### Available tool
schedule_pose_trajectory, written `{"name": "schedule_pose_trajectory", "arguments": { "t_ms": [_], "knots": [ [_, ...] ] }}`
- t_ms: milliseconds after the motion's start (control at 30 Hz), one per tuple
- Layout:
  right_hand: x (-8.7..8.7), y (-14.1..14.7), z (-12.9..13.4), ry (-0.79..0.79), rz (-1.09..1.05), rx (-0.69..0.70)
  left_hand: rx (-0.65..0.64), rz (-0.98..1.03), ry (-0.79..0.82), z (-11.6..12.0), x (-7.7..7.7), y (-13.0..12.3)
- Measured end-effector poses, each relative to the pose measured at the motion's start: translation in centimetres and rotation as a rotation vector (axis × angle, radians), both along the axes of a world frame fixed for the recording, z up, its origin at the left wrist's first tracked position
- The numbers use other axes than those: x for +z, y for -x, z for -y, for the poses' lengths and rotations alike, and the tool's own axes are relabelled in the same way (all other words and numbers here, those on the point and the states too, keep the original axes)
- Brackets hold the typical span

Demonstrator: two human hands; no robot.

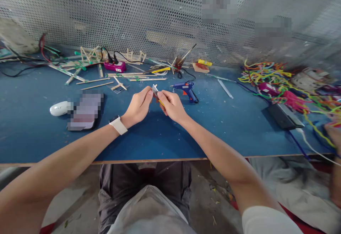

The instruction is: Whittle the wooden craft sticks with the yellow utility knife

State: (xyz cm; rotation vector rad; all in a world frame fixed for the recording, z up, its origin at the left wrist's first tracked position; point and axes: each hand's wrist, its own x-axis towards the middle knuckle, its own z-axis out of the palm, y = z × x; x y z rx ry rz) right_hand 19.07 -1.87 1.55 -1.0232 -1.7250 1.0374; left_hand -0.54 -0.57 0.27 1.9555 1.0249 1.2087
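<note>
A: ok what's closest to the camera?

B: Dark grey trousers, tucked under the near edge of a blue table. Both forearms stretch out over it, and there's a pale wristband on the left one.

A: and the grip?

B: Both hands are close together above the table. The right hand is closed round a small tool with a flat silver end and a bit of yellow below the thumb. That silver end sits right between the two hands. The left hand is curled up against it, thumb to fingers, but tbh I can't tell whether it's holding anything, the fingers hide it. There's a pale sliver poking out by the silver bit too.

A: anything around them?

B: Yeah, a phone (screen pixelated) and a white mouse off to the left, plus a black box way over right. Just past the right hand there's a blue glue gun lying on its side. Further back: loose thin sticks, a yellow cutter, a purple power strip with black plugs in it, and a tangle of colourful strands on the right. Behind everything, a perforated metal screen.
</note>
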Motion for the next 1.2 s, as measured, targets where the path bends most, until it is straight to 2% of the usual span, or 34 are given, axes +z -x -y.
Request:
{"name": "schedule_pose_trajectory", "arguments": {
  "t_ms": [167, 367, 800, 1200],
  "knots": [
    [0.07, -0.19, -0.28, 0.023, 0.0, 0.033, 0.003, -0.101, -0.089, -0.22, 0.5, 0.52],
    [0.06, -0.14, -0.39, 0.021, -0.016, 0.031, 0.059, -0.2, -0.113, -0.71, 0.43, 0.35],
    [-0.45, 0.46, -0.35, -0.007, -0.08, -0.027, 0.12, -0.13, -0.091, -0.6, 0.58, 0.05],
    [-0.89, 0.68, -0.47, 0.0, -0.143, -0.006, 0.12, -0.095, -0.102, -0.72, 0.51, 0.13]
  ]
}}
